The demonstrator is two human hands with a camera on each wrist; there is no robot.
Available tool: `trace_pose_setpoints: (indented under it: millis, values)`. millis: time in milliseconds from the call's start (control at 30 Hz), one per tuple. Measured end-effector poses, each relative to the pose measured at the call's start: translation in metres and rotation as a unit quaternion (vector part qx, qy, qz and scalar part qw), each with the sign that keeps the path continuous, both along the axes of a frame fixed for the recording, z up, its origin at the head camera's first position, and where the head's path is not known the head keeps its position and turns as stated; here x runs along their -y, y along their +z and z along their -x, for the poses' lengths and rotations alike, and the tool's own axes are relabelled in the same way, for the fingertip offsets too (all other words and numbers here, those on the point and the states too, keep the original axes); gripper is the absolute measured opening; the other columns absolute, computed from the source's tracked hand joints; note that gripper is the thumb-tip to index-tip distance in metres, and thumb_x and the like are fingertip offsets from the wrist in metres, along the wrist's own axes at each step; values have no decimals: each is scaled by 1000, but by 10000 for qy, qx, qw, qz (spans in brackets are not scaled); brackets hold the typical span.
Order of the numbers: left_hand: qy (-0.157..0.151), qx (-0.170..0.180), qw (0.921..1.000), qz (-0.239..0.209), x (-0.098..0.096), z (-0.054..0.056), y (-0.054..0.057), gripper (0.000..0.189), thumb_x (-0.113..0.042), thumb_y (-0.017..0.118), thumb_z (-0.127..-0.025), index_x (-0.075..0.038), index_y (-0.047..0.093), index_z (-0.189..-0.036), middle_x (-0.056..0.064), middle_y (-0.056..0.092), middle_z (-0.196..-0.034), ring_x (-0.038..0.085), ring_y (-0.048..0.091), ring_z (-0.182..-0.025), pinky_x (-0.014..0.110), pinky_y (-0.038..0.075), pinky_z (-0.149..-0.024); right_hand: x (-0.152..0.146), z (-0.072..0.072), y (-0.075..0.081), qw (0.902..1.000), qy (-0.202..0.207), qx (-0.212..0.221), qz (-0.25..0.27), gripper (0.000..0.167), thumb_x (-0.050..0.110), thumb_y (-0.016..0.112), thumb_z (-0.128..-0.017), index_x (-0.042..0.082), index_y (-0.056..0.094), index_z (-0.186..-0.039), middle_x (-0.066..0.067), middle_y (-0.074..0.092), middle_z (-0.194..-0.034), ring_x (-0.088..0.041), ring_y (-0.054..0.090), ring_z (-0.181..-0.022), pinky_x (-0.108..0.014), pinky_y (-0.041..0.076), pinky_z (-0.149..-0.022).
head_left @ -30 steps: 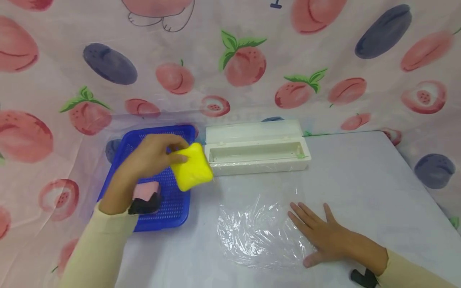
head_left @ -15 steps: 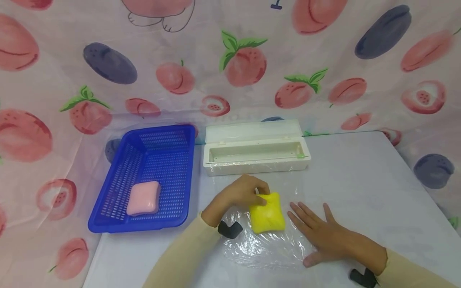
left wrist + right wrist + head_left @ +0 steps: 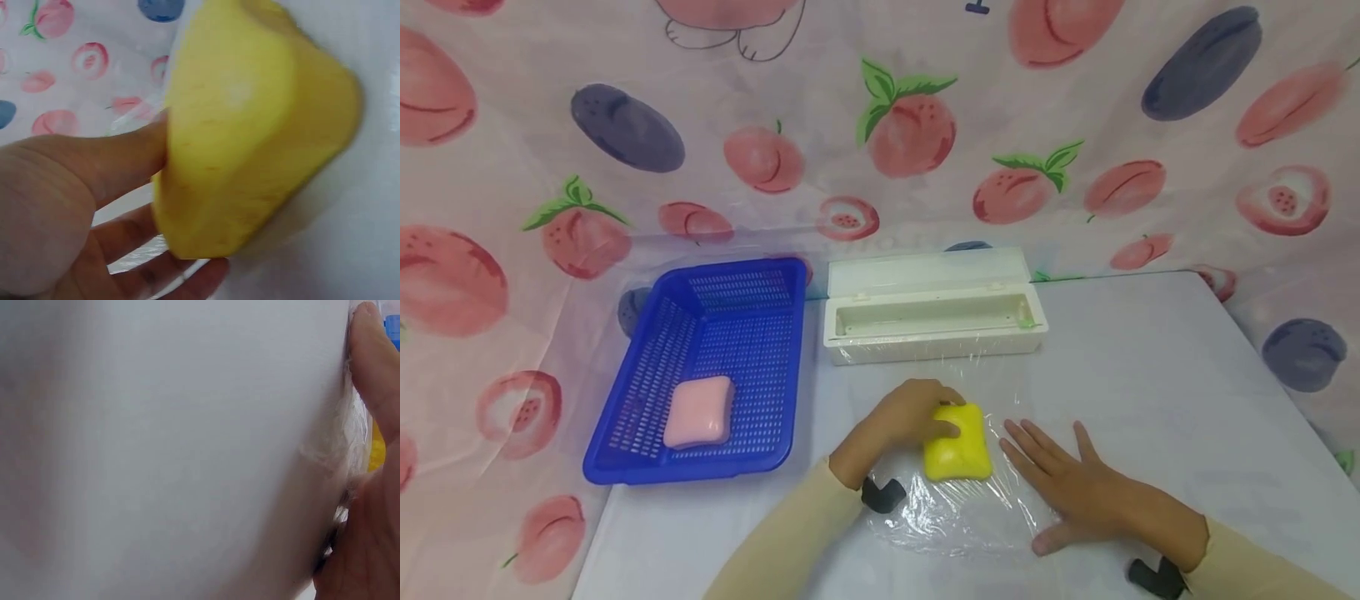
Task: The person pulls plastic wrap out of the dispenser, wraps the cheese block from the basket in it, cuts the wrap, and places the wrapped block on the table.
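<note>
A yellow bar of soap (image 3: 964,457), squarish with rounded corners, is at the middle of a sheet of clear cling film (image 3: 940,529) on the white table. My left hand (image 3: 904,415) holds its upper left part. In the left wrist view the thumb is on one side of the soap bar (image 3: 237,137) and the fingers reach behind and under it. My right hand (image 3: 1078,496) lies flat with spread fingers on the film's right edge. The right wrist view shows mostly white surface, with part of the right hand (image 3: 369,506) at its right edge.
Behind the film stands a white cling film dispenser (image 3: 936,348) with its lid raised; the film runs forward from it. To the left, a blue basket (image 3: 760,350) holds a pink bar of soap (image 3: 698,412). A fruit-patterned cloth (image 3: 820,108) hangs behind the table.
My left hand has carried the yellow soap bar rightward from over the blue basket onto the cling film, then lowered slightly. The right hand has stayed in place.
</note>
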State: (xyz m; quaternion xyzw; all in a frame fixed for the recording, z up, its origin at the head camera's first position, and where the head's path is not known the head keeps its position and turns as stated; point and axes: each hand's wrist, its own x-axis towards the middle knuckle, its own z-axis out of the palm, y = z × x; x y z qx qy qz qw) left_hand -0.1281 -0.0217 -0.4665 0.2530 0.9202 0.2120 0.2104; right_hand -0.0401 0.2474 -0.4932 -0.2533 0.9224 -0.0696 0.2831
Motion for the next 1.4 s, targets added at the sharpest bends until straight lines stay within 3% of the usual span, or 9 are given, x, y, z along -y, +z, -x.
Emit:
trace_pose_setpoints:
  millis: [200, 367, 500, 633, 833, 1000, 1133, 1267, 1400]
  values:
    - [178, -230, 9993, -222, 4, -9, -6, 47, -35, 73, -94, -22, 63, -138, -1, 67, -134, 20, 60, -126, 38, 45, -112, -11, -2, 2, 9995, -53, -53, 318, 129, 88, 65, -64, 33, 6, -165, 8, -4, -173, -29, 2, -161, -81, -4, -110]
    - [312, -991, 9939, -360, 31, -44, -3, 44, -37, 74, -93, -15, 64, -130, 3, 61, -129, 18, 60, -113, 32, 53, -98, -21, -15, 18, 9891, -85, -658, 1313, 102, 73, 68, -81, 34, 21, -163, 10, 18, -171, -19, 21, -157, -60, 32, -118]
    - [-592, -1217, 9907, 124, 72, -84, -1, 31, -47, 76, -89, -26, 72, -112, -7, 60, -109, 9, 53, -97, 23, 51, -80, -23, -21, 23, 9631, 483, -1788, 1952, 58, 63, 73, -84, 38, 61, -135, 20, 60, -137, -9, 58, -122, -37, 57, -95]
    - [-1583, -1066, 9811, 330, 100, -104, -9, 30, -53, 78, -83, -37, 73, -107, -15, 59, -112, 6, 50, -103, 24, 47, -87, -20, -21, 15, 9433, 1447, -2031, 2190, 32, 59, 78, -82, 39, 69, -105, 26, 62, -104, 0, 55, -91, -26, 51, -77]
    - [-1684, -1694, 9710, 129, 104, -108, -18, 10, -34, 78, -88, -35, 76, -97, -15, 61, -111, 6, 53, -108, 23, 46, -88, -20, -20, -3, 9056, 2147, -2924, 2199, 19, 33, 86, -78, 33, 71, -88, 22, 60, -91, -2, 53, -87, -23, 47, -75]
    - [-1244, -1179, 9822, -762, 108, -101, 0, 4, -20, 67, -98, -22, 70, -96, -12, 63, -100, 3, 58, -95, 21, 51, -84, -22, -19, 13, 9306, 1161, -2703, 2179, 15, 30, 81, -86, 36, 70, -94, 30, 59, -89, 4, 51, -82, -22, 50, -76]
    - [-201, -1014, 9869, -1241, 106, -87, 13, 4, -15, 63, -101, -16, 65, -97, -9, 65, -88, 2, 56, -78, 21, 53, -73, -18, -6, 28, 9536, -68, -2135, 2122, 7, 28, 72, -95, 34, 69, -98, 29, 63, -92, 5, 53, -83, -26, 55, -76]
    - [608, -1240, 9863, -903, 94, -71, 6, 4, -12, 66, -99, -13, 67, -96, -7, 64, -75, 4, 53, -66, 19, 48, -61, -11, 17, 22, 9599, -1077, -1345, 2213, 4, 26, 68, -99, 26, 71, -96, 20, 64, -82, 2, 53, -75, -23, 53, -69]
    - [915, -1360, 9861, -271, 85, -61, -7, 5, -9, 69, -95, -13, 71, -94, -3, 65, -73, 10, 55, -65, 23, 48, -60, -5, 32, 10, 9631, -1536, -867, 2035, 4, 23, 71, -96, 20, 73, -97, 14, 60, -72, -4, 50, -67, -21, 45, -61]
